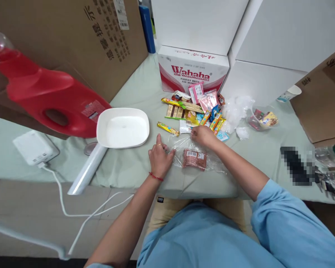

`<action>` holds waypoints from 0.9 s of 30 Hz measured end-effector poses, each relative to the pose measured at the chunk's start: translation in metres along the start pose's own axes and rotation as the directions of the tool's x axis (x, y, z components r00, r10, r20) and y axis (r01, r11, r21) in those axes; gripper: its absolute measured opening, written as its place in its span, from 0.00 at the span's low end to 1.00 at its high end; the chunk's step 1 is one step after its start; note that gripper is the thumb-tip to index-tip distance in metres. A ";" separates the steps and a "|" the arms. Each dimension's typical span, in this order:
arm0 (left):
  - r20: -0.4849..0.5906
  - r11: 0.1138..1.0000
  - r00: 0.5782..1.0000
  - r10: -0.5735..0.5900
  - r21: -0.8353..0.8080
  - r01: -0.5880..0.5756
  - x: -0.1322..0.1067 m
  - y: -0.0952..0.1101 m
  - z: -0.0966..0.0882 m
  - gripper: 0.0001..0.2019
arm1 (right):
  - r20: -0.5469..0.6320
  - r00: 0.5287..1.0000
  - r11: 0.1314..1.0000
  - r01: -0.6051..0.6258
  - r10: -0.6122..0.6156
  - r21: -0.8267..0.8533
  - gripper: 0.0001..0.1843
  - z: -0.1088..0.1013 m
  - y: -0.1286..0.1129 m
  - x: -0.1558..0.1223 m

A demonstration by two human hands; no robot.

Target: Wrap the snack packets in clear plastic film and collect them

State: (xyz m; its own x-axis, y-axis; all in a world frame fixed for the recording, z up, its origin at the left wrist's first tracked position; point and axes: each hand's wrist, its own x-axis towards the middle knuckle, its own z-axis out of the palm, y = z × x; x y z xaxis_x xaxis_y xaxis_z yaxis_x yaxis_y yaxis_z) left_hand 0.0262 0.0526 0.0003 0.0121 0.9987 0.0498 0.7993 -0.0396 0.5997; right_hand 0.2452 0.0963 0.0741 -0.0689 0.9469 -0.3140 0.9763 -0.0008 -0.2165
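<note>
A reddish-brown packet with white printed labels lies on the cloth in front of me. Clear thin plastic spreads under and around it; whether it is a bag or a sheet I cannot tell. My right hand is closed on the far edge of this plastic, fingers pointing left. To the packet's left is my left hand, index finger stretched forward and thumb apart, its tip at the plastic's left edge. A yellow snack stick lies just beyond the left hand.
Snack packets are heaped before a Wahaha box. Crumpled plastic and a clear bowl stand right. Leftward are a white tub, plastic roll, red jug and corded white power bank.
</note>
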 end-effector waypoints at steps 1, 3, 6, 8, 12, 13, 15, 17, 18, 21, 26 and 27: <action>0.012 1.000 1.000 -0.011 0.016 0.010 0.000 0.001 -0.001 0.42 | -0.018 0.999 0.999 0.045 -0.045 -0.017 0.14 -0.005 -0.001 -0.006; 0.048 0.998 0.999 -0.022 0.059 0.019 0.001 0.004 -0.002 0.32 | -0.110 0.979 0.982 0.166 -0.174 -0.085 0.12 -0.010 -0.005 -0.026; 0.099 0.994 0.995 -0.008 0.110 -0.003 0.003 0.006 -0.003 0.16 | -0.138 0.895 0.897 0.395 -0.424 -0.197 0.14 -0.001 -0.012 -0.065; 0.079 0.994 0.997 0.004 0.113 -0.013 0.003 0.004 -0.004 0.10 | -0.024 0.845 0.828 0.518 -0.535 -0.213 0.15 0.015 -0.014 -0.089; -0.065 1.000 0.998 0.014 -0.018 -0.015 -0.003 -0.003 -0.013 0.07 | 0.006 0.850 0.834 0.517 -0.526 -0.192 0.22 0.052 -0.009 -0.115; -0.065 0.997 0.998 0.004 -0.081 -0.009 -0.006 -0.003 -0.018 0.07 | -0.020 0.860 0.849 0.499 -0.510 -0.176 0.23 0.059 -0.008 -0.116; 0.003 0.975 1.000 -0.028 -0.220 0.027 -0.016 0.002 -0.026 0.06 | -0.067 0.871 0.870 0.475 -0.486 -0.128 0.23 0.069 -0.007 -0.117; 0.093 0.941 0.995 -0.025 -0.335 0.055 -0.028 0.016 -0.031 0.06 | -0.105 0.876 0.882 0.465 -0.470 -0.071 0.22 0.074 -0.007 -0.118; 0.115 0.928 0.993 0.006 -0.371 0.038 -0.035 0.026 -0.030 0.06 | -0.127 0.877 0.885 0.463 -0.464 -0.040 0.22 0.076 -0.008 -0.118; 0.162 0.914 0.965 0.206 -0.385 -0.131 -0.051 0.059 -0.019 0.13 | -0.197 0.857 0.863 0.499 -0.477 0.083 0.17 0.075 -0.003 -0.124; 0.220 0.902 0.876 0.429 -0.058 -0.428 -0.071 0.085 0.007 0.20 | -0.351 0.904 0.848 0.374 -0.244 0.374 0.19 0.071 0.034 -0.138; 0.232 0.893 0.869 0.437 0.008 -0.451 -0.075 0.085 0.009 0.21 | -0.412 0.905 0.885 0.275 -0.106 0.375 0.19 0.071 0.042 -0.140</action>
State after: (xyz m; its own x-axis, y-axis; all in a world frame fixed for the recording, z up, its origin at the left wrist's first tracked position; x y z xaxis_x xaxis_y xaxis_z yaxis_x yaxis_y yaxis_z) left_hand 0.0987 -0.0252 0.0401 0.4990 0.8583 0.1196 0.7131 -0.4851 0.5062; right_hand 0.2809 -0.0595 0.0432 -0.0816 0.9895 0.1197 0.7684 0.1389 -0.6247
